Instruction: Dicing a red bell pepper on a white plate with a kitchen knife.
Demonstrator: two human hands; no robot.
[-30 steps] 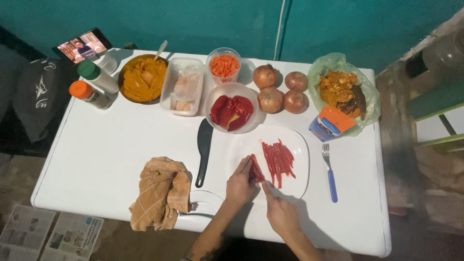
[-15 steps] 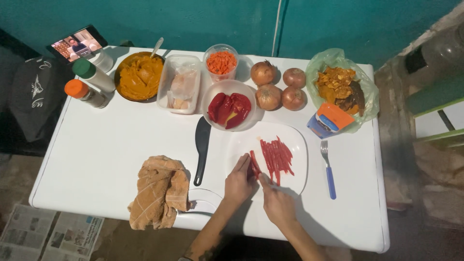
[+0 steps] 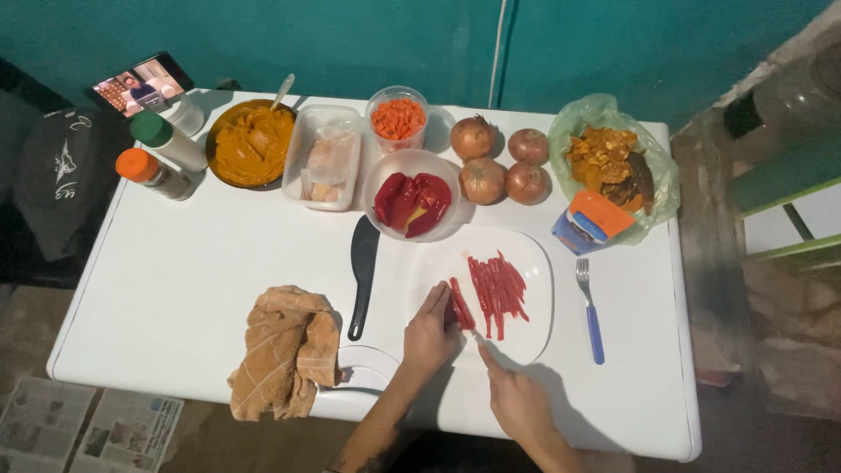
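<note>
Head view: on the white plate [image 3: 534, 263] near the table's front edge, the left hand [image 3: 431, 328] pins a red pepper piece [image 3: 459, 304], fingers closed on it. The right hand [image 3: 517, 401] wraps a knife, blade barely visible. Curling the fingertips back and slicing thin, even strips seems best.

My one camera sits on my head and looks almost straight down at the white table [image 3: 201, 289], from well above it, far enough that nearly the whole top shows. It faces the teal wall [image 3: 368, 39] beyond the table's far edge. My forearms enter at the table's near edge, bottom centre.
</note>
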